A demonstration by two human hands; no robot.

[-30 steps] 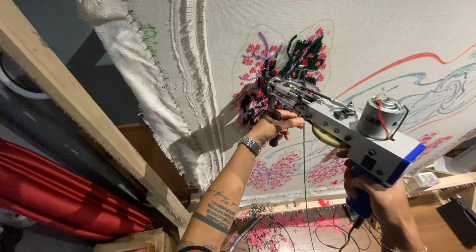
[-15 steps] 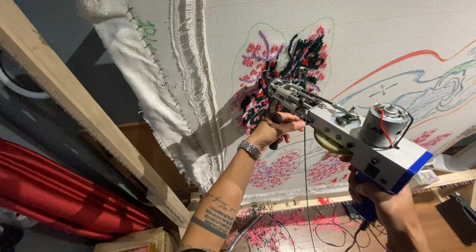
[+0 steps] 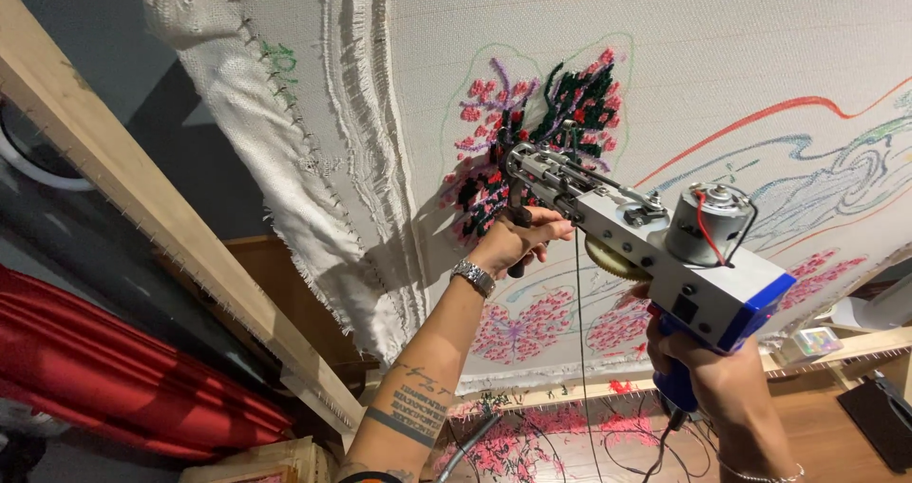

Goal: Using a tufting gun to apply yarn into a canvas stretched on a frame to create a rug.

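Against the stretched cloth (image 3: pixel 665 56): my left hand (image 3: pixel 518 241) grips the tufting gun's (image 3: pixel 655 246) front handle, right hand (image 3: pixel 708 374) wrapped round its blue grip; I judge a slip could tear the weave.

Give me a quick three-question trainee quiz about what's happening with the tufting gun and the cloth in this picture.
1. True or false: the left hand grips the front handle under the nose of the tufting gun.
2. Which part does the right hand hold? A) the blue rear grip B) the motor C) the wooden frame
3. Fill in: the gun's nose presses the backing cloth at a tufted patch of pink, red and ____ yarn.

Key: 1 true; 2 A; 3 black.
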